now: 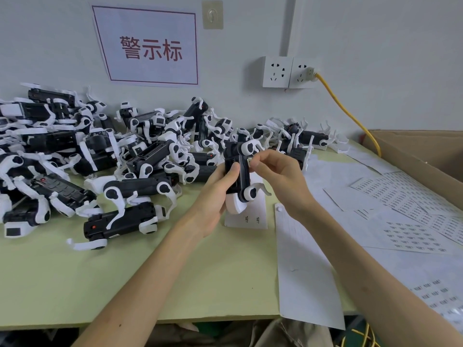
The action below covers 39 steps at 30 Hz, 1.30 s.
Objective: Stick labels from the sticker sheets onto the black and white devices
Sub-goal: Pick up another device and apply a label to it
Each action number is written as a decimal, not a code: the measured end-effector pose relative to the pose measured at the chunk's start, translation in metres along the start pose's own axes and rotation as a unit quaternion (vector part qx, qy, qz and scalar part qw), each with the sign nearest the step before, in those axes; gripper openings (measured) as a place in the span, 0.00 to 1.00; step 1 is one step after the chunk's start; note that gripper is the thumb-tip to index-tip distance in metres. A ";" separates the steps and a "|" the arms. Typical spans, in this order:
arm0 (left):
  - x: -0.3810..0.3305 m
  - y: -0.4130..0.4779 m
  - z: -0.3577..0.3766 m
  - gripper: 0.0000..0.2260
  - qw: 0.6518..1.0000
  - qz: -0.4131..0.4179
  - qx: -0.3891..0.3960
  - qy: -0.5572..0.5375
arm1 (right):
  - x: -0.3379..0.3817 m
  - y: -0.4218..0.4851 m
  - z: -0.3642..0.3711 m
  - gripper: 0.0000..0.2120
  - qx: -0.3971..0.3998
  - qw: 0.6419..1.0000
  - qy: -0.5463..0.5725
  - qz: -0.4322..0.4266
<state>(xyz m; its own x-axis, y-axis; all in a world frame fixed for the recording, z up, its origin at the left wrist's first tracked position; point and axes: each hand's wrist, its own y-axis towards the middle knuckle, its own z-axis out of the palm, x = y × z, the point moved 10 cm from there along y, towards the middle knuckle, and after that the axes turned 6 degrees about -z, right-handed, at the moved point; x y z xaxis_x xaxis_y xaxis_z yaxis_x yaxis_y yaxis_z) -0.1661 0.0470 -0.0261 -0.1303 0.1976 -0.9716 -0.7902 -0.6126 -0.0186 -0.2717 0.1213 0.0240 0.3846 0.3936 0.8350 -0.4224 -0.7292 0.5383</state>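
Observation:
My left hand (217, 194) grips a black and white dog-shaped device (238, 176) upright above the table, thumb across its black body. My right hand (278, 174) pinches a small label (249, 161) against the upper side of that device. A nearly used sticker sheet (250, 216) with a few labels left lies on the table right under the device. Several more sticker sheets (411, 236) covered with small printed labels spread out at the right.
A large pile of black and white devices (100, 151) fills the left and back of the green table (125, 279). A blank backing sheet (305, 276) overhangs the front edge. A cardboard box (426, 156) stands at the right; a yellow cable (350, 116) runs to wall sockets (288, 71).

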 end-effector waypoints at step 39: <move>-0.003 0.003 -0.011 0.12 0.996 0.036 -0.069 0.033 | -0.011 -0.001 0.003 0.05 0.037 0.998 0.010 0.059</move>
<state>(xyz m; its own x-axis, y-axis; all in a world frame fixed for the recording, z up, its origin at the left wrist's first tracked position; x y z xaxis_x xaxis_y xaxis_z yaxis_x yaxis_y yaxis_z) -0.1610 0.0361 -0.0258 -0.1403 0.1026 -0.9848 -0.6901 -0.7234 0.0230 -0.2731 0.1160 0.0143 0.3196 0.3134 0.8942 -0.4013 -0.8102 0.4274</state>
